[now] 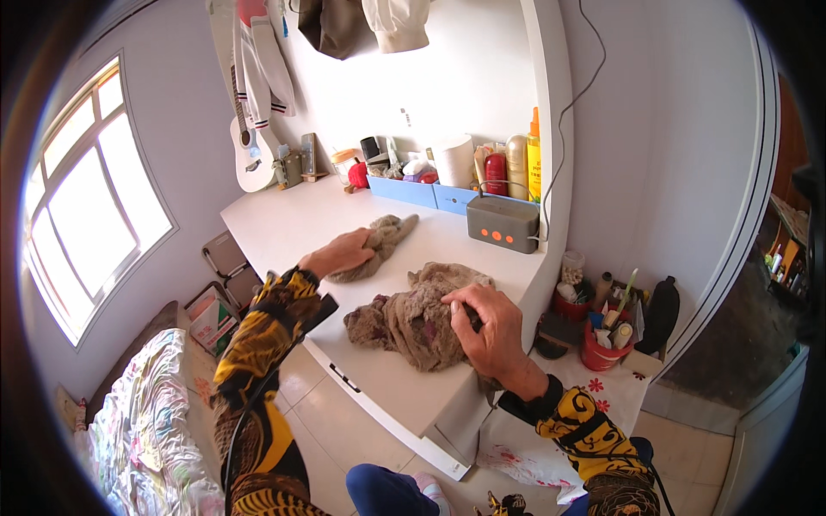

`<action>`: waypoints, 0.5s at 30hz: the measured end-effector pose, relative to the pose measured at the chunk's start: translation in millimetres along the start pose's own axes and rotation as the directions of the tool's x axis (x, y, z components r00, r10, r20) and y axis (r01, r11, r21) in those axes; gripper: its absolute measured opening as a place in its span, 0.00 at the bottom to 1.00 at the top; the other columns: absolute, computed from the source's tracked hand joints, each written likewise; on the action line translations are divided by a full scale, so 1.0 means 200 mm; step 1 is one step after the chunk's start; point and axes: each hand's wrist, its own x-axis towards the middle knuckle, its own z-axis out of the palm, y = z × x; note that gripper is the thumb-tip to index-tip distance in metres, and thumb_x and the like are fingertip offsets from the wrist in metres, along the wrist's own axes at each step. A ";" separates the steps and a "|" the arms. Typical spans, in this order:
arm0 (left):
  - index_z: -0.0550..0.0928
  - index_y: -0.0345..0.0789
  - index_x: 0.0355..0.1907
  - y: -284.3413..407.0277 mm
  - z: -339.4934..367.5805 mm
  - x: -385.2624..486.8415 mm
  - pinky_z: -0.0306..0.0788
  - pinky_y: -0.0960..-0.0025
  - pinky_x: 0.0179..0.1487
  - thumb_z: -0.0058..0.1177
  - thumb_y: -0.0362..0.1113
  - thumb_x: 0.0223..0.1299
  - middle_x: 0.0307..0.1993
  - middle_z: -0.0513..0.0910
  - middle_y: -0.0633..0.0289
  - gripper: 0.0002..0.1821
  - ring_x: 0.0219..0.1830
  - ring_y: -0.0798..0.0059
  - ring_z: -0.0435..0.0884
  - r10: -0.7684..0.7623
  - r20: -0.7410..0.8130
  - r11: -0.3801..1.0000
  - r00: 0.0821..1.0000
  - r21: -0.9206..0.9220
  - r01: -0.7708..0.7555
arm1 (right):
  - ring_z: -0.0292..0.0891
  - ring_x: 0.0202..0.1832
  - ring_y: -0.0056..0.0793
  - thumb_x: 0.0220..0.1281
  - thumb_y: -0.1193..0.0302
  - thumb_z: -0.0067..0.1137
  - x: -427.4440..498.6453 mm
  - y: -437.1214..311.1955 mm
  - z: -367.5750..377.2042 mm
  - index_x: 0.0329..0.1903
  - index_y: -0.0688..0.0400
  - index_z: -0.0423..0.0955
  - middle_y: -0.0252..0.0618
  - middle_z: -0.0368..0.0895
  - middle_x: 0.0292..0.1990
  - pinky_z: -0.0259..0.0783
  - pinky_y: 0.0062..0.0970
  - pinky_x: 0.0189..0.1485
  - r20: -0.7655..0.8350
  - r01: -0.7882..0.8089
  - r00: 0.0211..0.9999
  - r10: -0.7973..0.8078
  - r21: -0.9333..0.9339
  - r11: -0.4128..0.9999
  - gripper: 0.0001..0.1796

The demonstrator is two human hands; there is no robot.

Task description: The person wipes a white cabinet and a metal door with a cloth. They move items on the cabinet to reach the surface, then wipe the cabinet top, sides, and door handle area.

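On the white desk (303, 219) lie two greyish-brown cloths. My left hand (342, 253) presses on the smaller cloth (387, 237), which is bunched in a long fold in the middle of the desk top; its fingertips are partly hidden in the folds. The larger, crumpled cloth (419, 322) with dark purple patches lies near the front right edge, part of it hanging over. My right hand (490, 322) is at its right side, thumb and forefinger curled at the fabric; whether it grips the cloth is not plain.
Blue bins (403, 191) with bottles and a paper roll (453, 161) line the desk's back, behind a grey speaker-like box (503, 222). A white guitar (251, 155) leans at the back left. Red buckets (603, 348) stand right of the desk, and a bed (148, 413) is at the left.
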 end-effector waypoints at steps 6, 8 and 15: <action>0.66 0.31 0.64 0.12 0.13 -0.62 0.65 0.61 0.65 0.51 0.36 0.57 0.61 0.71 0.47 0.31 0.61 0.52 0.71 0.254 -0.108 0.965 0.961 -0.036 -0.259 | 0.76 0.33 0.39 0.59 0.72 0.55 -0.01 0.00 0.00 0.35 0.58 0.77 0.40 0.80 0.30 0.70 0.33 0.39 0.004 0.003 1.000 -0.003 -0.033 0.999 0.04; 0.68 0.30 0.63 0.14 0.14 -0.78 0.63 0.60 0.67 0.55 0.37 0.56 0.62 0.69 0.47 0.31 0.62 0.52 0.70 0.234 -0.107 0.967 0.966 -0.080 -0.243 | 0.77 0.34 0.39 0.59 0.71 0.56 -0.01 0.01 0.01 0.36 0.58 0.77 0.40 0.81 0.31 0.71 0.33 0.40 0.008 -0.002 1.000 0.003 -0.039 0.999 0.05; 0.66 0.30 0.64 -0.01 0.09 -0.62 0.62 0.62 0.67 0.51 0.38 0.62 0.59 0.72 0.48 0.29 0.61 0.55 0.71 0.157 -0.140 0.987 0.978 0.011 -0.157 | 0.76 0.43 0.39 0.58 0.64 0.60 -0.01 0.02 -0.01 0.43 0.59 0.77 0.40 0.81 0.39 0.68 0.34 0.49 0.124 0.124 0.986 -0.109 -0.125 0.984 0.14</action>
